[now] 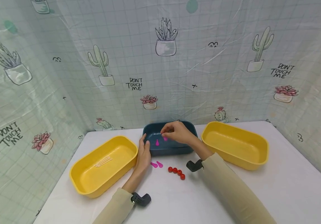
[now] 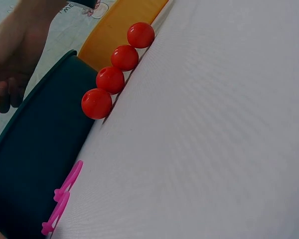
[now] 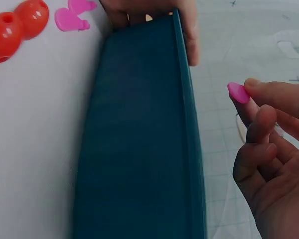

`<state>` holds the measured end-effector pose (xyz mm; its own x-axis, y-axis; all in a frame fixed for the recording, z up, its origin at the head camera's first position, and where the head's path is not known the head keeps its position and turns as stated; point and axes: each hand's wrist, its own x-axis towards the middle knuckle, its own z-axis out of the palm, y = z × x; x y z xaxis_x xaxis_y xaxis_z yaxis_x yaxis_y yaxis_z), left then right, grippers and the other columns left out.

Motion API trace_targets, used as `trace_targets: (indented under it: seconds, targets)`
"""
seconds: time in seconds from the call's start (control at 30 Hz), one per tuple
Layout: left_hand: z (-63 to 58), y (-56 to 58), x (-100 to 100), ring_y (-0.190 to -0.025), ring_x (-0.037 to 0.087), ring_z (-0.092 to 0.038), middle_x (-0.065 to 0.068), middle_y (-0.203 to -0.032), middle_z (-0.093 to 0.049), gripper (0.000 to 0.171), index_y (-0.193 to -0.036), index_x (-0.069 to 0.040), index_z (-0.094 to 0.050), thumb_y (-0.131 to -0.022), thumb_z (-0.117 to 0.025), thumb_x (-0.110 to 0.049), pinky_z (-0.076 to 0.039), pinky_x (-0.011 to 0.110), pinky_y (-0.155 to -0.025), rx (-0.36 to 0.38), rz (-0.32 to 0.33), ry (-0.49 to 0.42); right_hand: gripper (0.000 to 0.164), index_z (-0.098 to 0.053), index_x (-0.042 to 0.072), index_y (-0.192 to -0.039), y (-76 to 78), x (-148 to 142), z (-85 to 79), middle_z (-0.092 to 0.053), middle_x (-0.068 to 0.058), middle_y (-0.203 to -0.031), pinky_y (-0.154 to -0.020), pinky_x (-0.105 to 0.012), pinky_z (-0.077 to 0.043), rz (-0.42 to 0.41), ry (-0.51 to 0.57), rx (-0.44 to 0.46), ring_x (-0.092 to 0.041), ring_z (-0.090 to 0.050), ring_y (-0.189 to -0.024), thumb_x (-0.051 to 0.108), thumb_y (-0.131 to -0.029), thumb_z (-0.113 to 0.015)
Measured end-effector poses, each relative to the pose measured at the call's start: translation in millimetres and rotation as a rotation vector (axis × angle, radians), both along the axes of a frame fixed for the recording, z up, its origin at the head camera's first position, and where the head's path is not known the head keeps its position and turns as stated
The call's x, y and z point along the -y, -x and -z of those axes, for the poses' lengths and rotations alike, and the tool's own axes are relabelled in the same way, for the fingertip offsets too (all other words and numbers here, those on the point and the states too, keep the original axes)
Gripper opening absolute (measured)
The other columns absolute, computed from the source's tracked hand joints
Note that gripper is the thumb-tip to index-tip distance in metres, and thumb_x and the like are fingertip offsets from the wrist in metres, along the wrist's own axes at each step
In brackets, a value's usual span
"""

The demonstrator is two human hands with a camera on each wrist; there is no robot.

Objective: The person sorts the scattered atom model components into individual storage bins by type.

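Observation:
A dark blue bin (image 1: 171, 151) stands at the middle back of the table. My left hand (image 1: 143, 155) holds its left end, thumb at the rim and fingers along the outer side. Above the bin, my right hand (image 1: 177, 132) pinches a small pink teardrop-shaped piece (image 3: 238, 92) between thumb and finger. Another pink piece (image 1: 157, 142) appears inside the bin. Two more pink teardrop pieces (image 1: 159, 164) lie on the table just in front of it, near my left hand. Several round red beads (image 1: 175, 170) with holes sit in a line nearby.
To the left, a yellow bin (image 1: 88, 183) contains several thin pale sticks (image 1: 103, 161). A second yellow bin (image 1: 234, 146) stands at the right. A patterned sheet (image 1: 182, 81) hangs behind the white table (image 1: 174, 202).

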<state>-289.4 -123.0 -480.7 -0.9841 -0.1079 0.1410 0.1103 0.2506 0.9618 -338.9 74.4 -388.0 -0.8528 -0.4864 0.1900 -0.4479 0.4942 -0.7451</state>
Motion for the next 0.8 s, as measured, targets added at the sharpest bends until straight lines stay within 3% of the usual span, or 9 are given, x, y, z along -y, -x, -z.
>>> trace_targets:
  seconds: [0.17,0.43,0.8]
  targets:
    - [-0.4,0.4,0.1,-0.159,0.031,-0.024,0.007,-0.172,-0.025,0.053,-0.164,-0.02,-0.024,-0.113,-0.034,-0.03,-0.016,0.056,-0.13,0.008,0.002,-0.006,0.018,-0.077,0.002,-0.11,15.4,4.2,7.5,-0.076,-0.006,-0.087,-0.058,-0.027,-0.052,0.0,0.02,0.048,-0.04,-0.065,-0.067,0.015,-0.098,-0.071]
    - [1.6,0.6,-1.5,-0.159,0.032,-0.024,0.008,-0.172,-0.024,0.052,-0.164,-0.019,-0.025,-0.114,-0.032,-0.028,-0.016,0.057,-0.13,0.0,0.018,-0.016,0.021,-0.075,-0.003,-0.112,34.6,5.8,29.4,-0.076,-0.01,-0.088,-0.059,-0.025,-0.052,0.023,0.053,0.115,-0.014,-0.058,-0.059,0.012,-0.099,-0.069]
    - [-0.6,0.0,-1.1,-0.159,0.029,-0.023,0.005,-0.173,-0.023,0.052,-0.164,-0.022,-0.025,-0.113,-0.033,-0.031,-0.015,0.056,-0.131,0.019,-0.003,-0.018,0.022,-0.076,-0.004,-0.112,43.1,12.5,36.6,-0.078,-0.014,-0.094,-0.059,-0.023,-0.054,0.077,0.059,0.204,-0.008,-0.06,-0.058,0.011,-0.097,-0.071]
